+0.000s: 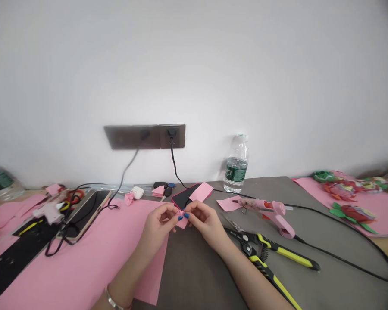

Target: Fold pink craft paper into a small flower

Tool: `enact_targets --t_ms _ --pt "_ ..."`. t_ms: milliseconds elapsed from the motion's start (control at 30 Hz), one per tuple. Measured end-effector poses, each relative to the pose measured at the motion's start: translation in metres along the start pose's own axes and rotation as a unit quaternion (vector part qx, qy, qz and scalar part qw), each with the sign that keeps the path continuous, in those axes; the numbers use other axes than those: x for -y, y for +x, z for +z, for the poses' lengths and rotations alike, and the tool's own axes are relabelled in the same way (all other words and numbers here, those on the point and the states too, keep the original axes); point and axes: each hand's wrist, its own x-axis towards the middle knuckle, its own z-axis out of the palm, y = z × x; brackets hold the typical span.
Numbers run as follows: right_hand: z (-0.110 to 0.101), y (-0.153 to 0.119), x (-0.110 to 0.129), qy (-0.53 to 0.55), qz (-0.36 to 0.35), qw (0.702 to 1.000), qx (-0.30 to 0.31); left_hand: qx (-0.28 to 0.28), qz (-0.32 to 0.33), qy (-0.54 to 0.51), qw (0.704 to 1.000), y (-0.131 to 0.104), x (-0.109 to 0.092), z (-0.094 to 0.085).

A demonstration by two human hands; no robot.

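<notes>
Between my two hands, at the middle of the view, is a small piece of pink paper (182, 221). My left hand (161, 224) pinches its left side between thumb and fingertips. On the other side, my right hand (202, 220) grips it the same way, the two thumbs nearly touching. Just behind my hands lies a phone with a red edge (183, 198), partly covered by a pink paper square (201, 192). A large pink sheet (116, 245) spreads under and beside my left forearm.
Right of my hands are a pink glue gun (280, 215) with its cord, yellow-black pliers (265, 252) and a water bottle (236, 168). Paper flowers (355, 213) lie far right. At left are a phone (87, 215), cables and another glue gun (48, 212).
</notes>
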Motion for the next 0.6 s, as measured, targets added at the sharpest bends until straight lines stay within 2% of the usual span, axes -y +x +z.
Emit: enact_targets --t_ms 233,433,600 --pt "0.004 -0.003 0.003 0.007 0.013 0.999 0.047 0.046 0.021 -0.003 0.999 -0.003 -0.005 0.000" --pt "0.005 -0.004 0.005 0.041 0.006 0.998 0.042 0.082 -0.006 0.015 0.997 -0.006 -0.010 0.000" --pt "0.005 -0.006 0.008 0.081 0.030 0.994 0.061 0.097 -0.014 -0.024 0.995 -0.008 -0.011 0.001"
